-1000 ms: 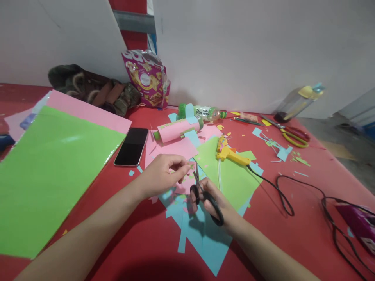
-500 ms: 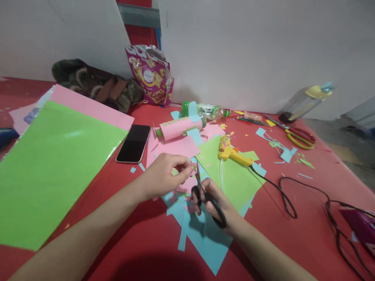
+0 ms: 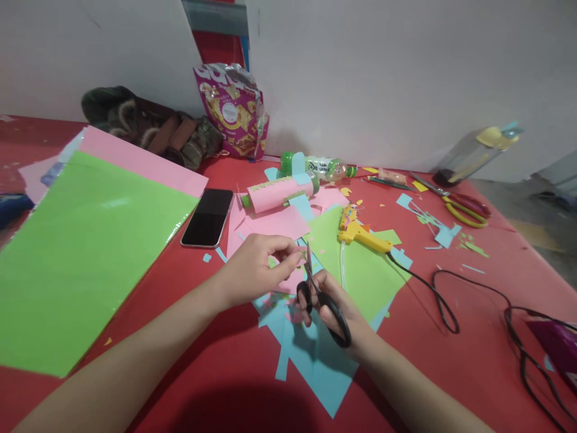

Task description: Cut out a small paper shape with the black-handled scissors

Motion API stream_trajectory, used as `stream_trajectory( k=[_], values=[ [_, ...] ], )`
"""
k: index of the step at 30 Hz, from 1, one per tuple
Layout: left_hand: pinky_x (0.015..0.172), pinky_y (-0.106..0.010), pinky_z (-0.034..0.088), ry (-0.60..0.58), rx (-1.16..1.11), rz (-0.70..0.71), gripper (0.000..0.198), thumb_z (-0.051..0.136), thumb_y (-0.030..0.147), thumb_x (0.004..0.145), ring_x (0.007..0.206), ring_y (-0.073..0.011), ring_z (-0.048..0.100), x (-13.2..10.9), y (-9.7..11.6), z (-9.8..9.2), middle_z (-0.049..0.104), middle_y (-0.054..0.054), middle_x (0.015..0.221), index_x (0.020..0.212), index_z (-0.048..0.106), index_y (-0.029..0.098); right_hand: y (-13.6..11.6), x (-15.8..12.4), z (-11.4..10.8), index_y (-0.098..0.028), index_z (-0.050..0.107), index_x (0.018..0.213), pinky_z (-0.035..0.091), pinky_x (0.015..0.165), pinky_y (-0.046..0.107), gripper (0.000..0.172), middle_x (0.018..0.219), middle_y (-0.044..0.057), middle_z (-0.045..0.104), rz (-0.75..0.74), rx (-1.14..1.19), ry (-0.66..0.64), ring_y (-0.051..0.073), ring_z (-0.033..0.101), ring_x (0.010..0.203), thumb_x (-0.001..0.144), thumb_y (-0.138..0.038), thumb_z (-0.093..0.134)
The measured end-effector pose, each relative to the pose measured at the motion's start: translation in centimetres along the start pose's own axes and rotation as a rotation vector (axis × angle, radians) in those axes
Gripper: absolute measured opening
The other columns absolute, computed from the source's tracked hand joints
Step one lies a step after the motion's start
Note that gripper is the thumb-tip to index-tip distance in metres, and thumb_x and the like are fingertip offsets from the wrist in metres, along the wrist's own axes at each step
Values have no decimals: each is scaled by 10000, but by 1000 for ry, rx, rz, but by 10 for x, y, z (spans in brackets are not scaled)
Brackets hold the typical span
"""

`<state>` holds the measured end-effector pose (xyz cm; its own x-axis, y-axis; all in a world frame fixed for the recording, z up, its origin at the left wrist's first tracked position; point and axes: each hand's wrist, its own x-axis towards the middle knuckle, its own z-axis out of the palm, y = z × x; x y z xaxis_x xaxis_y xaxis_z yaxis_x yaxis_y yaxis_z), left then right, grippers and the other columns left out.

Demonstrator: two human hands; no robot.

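My left hand (image 3: pixel 255 267) is closed in a pinch on a small scrap of paper (image 3: pixel 301 257), too small to name its colour for sure. My right hand (image 3: pixel 336 307) grips black-handled scissors (image 3: pixel 322 297), whose blades point up toward that scrap. Both hands hover over a heap of blue (image 3: pixel 315 367), pink (image 3: pixel 270 225) and green paper cuttings (image 3: pixel 360 270) on the red table (image 3: pixel 451 361). A pink paper-wrapped bottle (image 3: pixel 279 192) lies just beyond the hands.
A large green sheet (image 3: pixel 76 252) over a pink one (image 3: pixel 135 159) lies at left, a black phone (image 3: pixel 208 218) beside them. A yellow glue gun (image 3: pixel 360 234) with black cord (image 3: pixel 442 300), red-yellow scissors (image 3: pixel 460 207), a snack bag (image 3: pixel 232 111) and a tilted water bottle (image 3: pixel 473 153) sit further back.
The view has shifted slightly down and left. Both hands stay in the same pose, the scissors working at the pinched scrap.
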<state>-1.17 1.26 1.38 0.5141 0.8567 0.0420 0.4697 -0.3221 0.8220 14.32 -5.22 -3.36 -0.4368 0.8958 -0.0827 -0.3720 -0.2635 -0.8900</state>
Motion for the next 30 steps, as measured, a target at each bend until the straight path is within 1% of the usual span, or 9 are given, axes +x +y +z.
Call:
stream_trajectory(
  k=[6,11,19,25,30],
  values=[
    [543,-167,371,8,-9,-6,251,420,233,777,522,-73,453,-1,0,-1,485,35,517,552,479,139,-1,0,0,-224,367,739,336,537,270,380,693,-28,433,-3,-26,11,93,413,552,652,-505,607],
    [538,-164,366,6,8,5,252,417,233,779,527,-73,436,-1,0,-1,466,33,519,559,489,134,-3,0,1,-220,373,738,347,550,271,371,689,-28,429,-5,-23,14,91,406,556,657,-495,610],
    [533,-171,365,-10,8,-22,256,407,246,779,527,-78,440,0,1,-2,475,29,525,559,482,138,-4,0,2,-223,360,744,327,539,258,397,692,-28,421,23,0,10,93,397,559,643,-509,616],
    [532,-169,360,1,-11,-9,248,421,236,774,523,-72,424,0,1,-1,467,34,516,556,483,135,-4,0,2,-225,357,757,314,557,268,390,710,-27,426,18,4,-1,95,397,567,654,-505,608],
    [521,-166,380,1,-40,-49,265,421,258,782,517,-69,435,-1,0,1,473,35,517,554,476,136,-3,0,1,-222,357,765,306,556,262,390,702,-25,421,14,22,-5,98,397,577,659,-504,605]
  ],
)
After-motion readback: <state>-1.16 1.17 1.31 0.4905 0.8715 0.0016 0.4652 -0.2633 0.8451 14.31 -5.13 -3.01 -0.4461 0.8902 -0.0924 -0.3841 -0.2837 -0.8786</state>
